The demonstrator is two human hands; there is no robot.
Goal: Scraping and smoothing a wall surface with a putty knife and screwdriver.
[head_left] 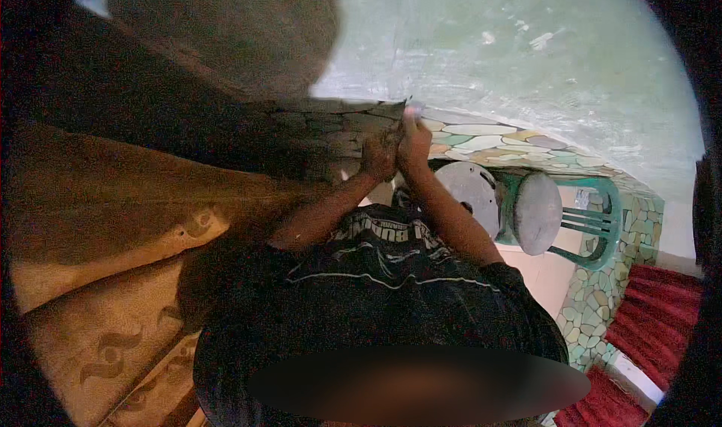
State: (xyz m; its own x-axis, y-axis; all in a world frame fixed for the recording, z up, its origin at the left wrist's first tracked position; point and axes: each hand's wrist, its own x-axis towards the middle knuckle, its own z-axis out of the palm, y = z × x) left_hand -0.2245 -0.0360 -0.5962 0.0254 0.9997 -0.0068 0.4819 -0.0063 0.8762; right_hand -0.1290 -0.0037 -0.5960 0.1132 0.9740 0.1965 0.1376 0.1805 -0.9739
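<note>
A black shirt lies nearest; ahead of it the left hand and right hand are close together, fingers curled, though I cannot tell whether either grip is clamped on anything. Farther ahead of the shirt, a tiny dark thing, too small to identify, shows beside the right thumb; a green chair stands to the shirt's right, brown cloth to its left.

One left hand and one right hand make two hands. There are two forearms, one black shirt, one green chair, two round pale discs and two stretches of red cloth. The stone shapes are too many to count.
</note>
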